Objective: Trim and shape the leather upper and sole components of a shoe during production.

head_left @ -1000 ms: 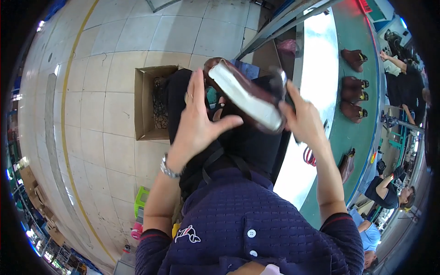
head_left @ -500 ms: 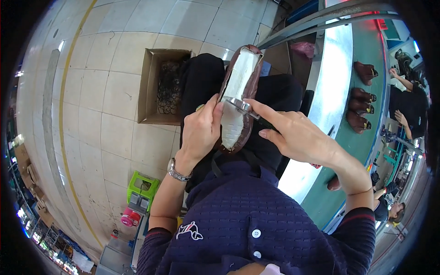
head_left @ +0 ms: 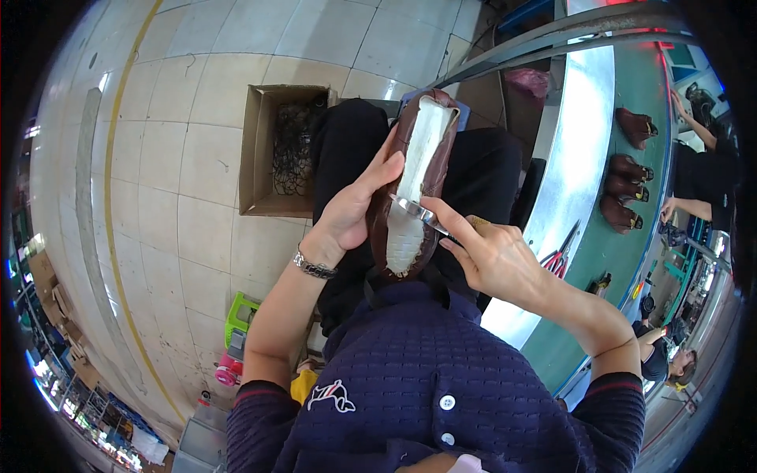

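A brown leather shoe point(head_left: 447, 150) lies sole-side up above my lap, its white underside showing and its leather edge folded round the rim. My left hand point(head_left: 356, 206) is wrapped round its left side, with the thumb on the leather edge and the other fingers mostly hidden behind it. In my right hand point(head_left: 493, 256) is a pair of metal pincers point(head_left: 412, 208). Their curved head rests across the white underside near the middle of the shoe. The index finger lies close to the head, and the handles are largely hidden in the palm.
Left of my knees stands a cardboard box point(head_left: 254, 150) holding dark, tangled scraps point(head_left: 292, 150). Along my right runs a green conveyor point(head_left: 587, 315) with several brown shoes point(head_left: 623, 213). Red-handled tools point(head_left: 557, 262) lie on its metal ledge. A co-worker point(head_left: 698, 185) is beyond it.
The shoe has shifted slightly nearer to me. My left hand has turned and slid along its left side, its thumb now farther up. The pincers have moved down with the shoe. More conveyor items show.
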{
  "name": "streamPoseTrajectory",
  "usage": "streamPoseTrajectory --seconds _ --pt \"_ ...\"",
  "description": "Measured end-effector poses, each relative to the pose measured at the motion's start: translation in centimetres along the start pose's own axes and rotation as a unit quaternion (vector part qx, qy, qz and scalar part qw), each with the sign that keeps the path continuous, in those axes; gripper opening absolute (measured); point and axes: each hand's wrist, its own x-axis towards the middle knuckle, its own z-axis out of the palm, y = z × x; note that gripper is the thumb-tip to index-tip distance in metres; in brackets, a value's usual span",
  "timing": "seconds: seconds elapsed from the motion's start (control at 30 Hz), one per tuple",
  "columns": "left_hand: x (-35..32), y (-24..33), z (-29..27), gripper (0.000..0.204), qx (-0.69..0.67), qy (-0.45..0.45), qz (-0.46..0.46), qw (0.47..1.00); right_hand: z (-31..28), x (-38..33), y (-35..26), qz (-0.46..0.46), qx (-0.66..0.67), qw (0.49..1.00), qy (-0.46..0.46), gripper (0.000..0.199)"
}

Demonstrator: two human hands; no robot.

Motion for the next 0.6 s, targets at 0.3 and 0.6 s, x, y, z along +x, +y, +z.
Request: streamPoseTrajectory --seconds 0.3,0.6 --pt "-0.3 -0.5 1.5 0.067 0.132 0.074 0.054 0.987 -9.4 3.8 -2.7 -0.113 -0.131 0.985 -0.006 0.058" --pt "-0.6 -0.5 1.6 0.074 0.154 0.092 0.028 0.983 -8.1 5.6 -0.7 -0.116 -0.214 0.969 0.046 0.066"
